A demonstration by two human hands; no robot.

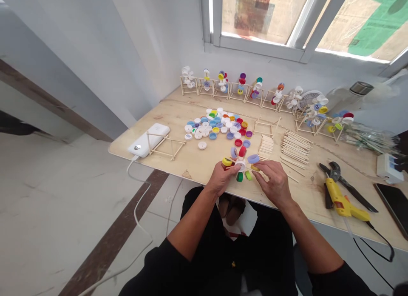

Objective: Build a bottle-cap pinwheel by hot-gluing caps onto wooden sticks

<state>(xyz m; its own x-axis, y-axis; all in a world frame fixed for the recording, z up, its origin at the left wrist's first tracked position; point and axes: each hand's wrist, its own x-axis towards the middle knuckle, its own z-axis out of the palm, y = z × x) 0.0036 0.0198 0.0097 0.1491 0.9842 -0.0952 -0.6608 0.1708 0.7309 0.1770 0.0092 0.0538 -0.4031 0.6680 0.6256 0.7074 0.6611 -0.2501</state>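
Observation:
A small wheel of bottle caps on sticks (240, 165) is held above the front edge of the table. White caps form its hub, and red, lilac, yellow and green caps sit around it. My left hand (220, 177) is closed on its left side, near the hub and a yellow cap. With its fingertips, my right hand (274, 182) pinches a yellow cap (255, 167) at the wheel's right side, just under a lilac cap (253, 158). Loose bottle caps (213, 135) in many colours lie in a pile beyond my hands.
Stick frames (164, 146) stand at left; several frames with cap wheels (242, 89) line the back. Cut sticks (295, 147) lie right of my hands. Farther right are a yellow glue gun (342, 202), pliers (349, 185) and a phone (393, 206). A white power bank (149, 139) trails a cable.

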